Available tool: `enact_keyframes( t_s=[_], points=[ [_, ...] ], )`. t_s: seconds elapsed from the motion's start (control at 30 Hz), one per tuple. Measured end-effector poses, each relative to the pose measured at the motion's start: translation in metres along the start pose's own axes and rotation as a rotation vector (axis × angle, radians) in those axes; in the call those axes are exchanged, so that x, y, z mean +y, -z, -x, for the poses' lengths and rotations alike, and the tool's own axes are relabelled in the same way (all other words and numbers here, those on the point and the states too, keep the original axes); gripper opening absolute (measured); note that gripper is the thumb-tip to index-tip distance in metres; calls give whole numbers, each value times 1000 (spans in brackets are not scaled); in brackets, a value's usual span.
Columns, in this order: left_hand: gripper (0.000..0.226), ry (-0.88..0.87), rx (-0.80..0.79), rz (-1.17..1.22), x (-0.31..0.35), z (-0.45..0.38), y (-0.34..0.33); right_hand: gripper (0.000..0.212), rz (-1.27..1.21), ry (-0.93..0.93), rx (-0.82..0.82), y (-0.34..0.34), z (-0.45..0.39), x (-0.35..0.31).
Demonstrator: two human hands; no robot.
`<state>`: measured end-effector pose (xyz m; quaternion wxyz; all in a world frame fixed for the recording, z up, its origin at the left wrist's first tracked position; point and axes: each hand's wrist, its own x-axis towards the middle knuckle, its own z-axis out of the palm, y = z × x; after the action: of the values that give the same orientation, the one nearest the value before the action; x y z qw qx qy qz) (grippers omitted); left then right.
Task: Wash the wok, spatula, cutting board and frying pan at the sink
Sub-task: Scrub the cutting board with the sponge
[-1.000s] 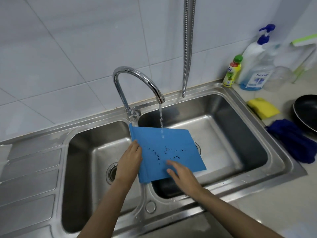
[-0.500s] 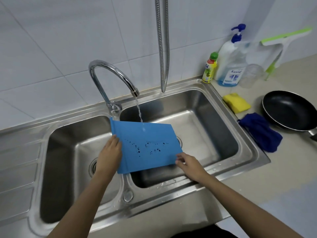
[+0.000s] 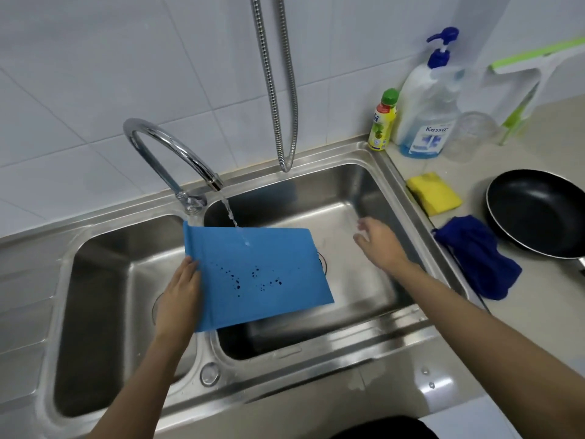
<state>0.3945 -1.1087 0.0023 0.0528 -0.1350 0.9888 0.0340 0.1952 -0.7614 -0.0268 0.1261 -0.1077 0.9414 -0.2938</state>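
A thin blue cutting board (image 3: 259, 274) with dark specks lies tilted over the right basin of the steel double sink (image 3: 399, 185), under the running tap (image 3: 177, 153). My left hand (image 3: 180, 296) grips the board's left edge. My right hand (image 3: 378, 240) hovers over the right basin with relaxed fingers, holding nothing, apart from the board. A black frying pan (image 3: 538, 210) sits on the counter at the right. No wok or spatula is in view.
A yellow sponge (image 3: 433, 193) and a dark blue cloth (image 3: 474, 255) lie on the counter between sink and pan. A small yellow bottle (image 3: 383, 122), a pump soap bottle (image 3: 427, 103) and a green-edged squeegee (image 3: 522, 68) stand at the back right. A metal hose (image 3: 278, 90) hangs over the sink.
My right hand has let go of the board's right corner and moved right and away, over the basin. My left hand still holds the board under the water.
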Motion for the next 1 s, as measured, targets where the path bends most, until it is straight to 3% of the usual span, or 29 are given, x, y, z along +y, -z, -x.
enact_keyframes(
  t_s=[0.1,0.17,0.3,0.43,0.6,0.7,0.8,0.93,1.0],
  points=[
    [41,41,-24,-6,2,-1,-1,36,258,-5,269,38,-36,25],
    [40,36,-34,-27,3,-3,-2,43,383,-128,370,61,-59,48],
    [34,-73,-42,-135,-5,-7,-2,56,356,-438,196,87,-82,82],
    [30,-174,-51,-214,-10,-10,6,51,409,-383,253,89,-90,80],
    [28,-285,-82,-294,-13,-13,19,55,190,-157,317,59,-79,26],
    [25,-352,-57,-286,-17,-8,25,52,-198,-37,170,17,-35,-22],
    [33,-468,-50,-283,-22,-9,30,39,-463,-88,-42,-49,23,-59],
    [36,-614,-66,-220,-36,-14,32,52,-455,-176,-284,-134,81,-97],
    [34,-657,-71,-176,-44,-18,31,55,-417,-170,-275,-159,99,-115]
  ],
)
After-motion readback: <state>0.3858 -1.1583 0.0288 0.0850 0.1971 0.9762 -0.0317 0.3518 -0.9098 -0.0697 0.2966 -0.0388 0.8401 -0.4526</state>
